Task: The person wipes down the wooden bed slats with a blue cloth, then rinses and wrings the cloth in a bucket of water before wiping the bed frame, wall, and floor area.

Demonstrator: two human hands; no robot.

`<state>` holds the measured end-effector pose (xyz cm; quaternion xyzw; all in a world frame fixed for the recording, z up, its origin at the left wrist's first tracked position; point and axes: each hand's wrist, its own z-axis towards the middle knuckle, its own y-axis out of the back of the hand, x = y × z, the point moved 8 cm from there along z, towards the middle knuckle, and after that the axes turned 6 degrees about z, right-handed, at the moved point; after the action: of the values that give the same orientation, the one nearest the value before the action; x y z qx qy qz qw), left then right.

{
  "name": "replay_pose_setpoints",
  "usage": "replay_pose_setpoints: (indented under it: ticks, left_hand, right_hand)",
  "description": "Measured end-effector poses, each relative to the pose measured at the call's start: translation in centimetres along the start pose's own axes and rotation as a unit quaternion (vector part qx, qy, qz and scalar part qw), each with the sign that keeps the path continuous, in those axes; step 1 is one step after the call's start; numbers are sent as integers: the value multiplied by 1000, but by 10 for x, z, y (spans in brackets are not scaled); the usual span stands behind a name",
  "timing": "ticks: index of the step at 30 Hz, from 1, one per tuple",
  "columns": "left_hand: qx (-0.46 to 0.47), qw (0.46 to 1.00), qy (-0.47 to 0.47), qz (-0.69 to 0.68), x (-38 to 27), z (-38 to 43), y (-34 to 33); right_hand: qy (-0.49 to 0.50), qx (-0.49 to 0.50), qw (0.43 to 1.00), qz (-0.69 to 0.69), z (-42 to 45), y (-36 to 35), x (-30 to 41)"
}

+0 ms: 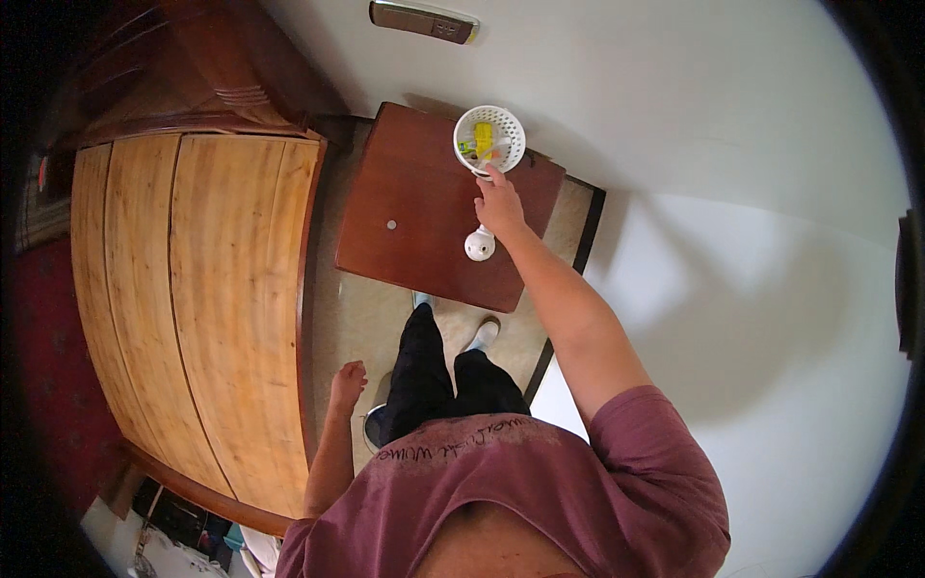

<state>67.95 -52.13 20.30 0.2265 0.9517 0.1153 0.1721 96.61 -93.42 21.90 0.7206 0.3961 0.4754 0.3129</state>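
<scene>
My right hand (500, 204) reaches over a reddish-brown wooden table (426, 188), its fingertips at the near rim of a round white perforated plastic basket (514, 128). The fingers are spread, and whether they touch the rim is hard to tell. Inside the basket lie a yellow item (483, 137) and some smaller green, white and orange items. Just below this hand, a white rounded device (480, 244) rests on the tabletop, partly hidden by the hand and wrist. My left hand (350, 383) hangs beside my leg with loosely curled fingers and nothing visible in it.
A small pale disc (392, 225) lies on the tabletop. To the left stands a wooden bed frame with bare planks (231, 303). White wall (694, 289) borders the right, with a socket panel (425, 23) above the table. A bucket-like container (374, 426) sits by my leg.
</scene>
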Motion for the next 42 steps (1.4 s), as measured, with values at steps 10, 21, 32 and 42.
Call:
replay_pose_setpoints:
  ticks: [10,21,32,42]
  left_hand:
    - [17,998,-60,14,-69,16,1]
    - [-126,951,-230,164,-223,104,21]
    - [-104,982,-108,116,-304,181,3]
    - [-85,989,-74,97,-285,215,16]
  right_hand:
    - [80,-35,996,33,-15,26,18]
    - [-145,-267,906,295,-76,42,-119]
    - [-485,-169,655,554,-147,-76,-227]
    - [-413,-202,631,625,-105,-72,-213]
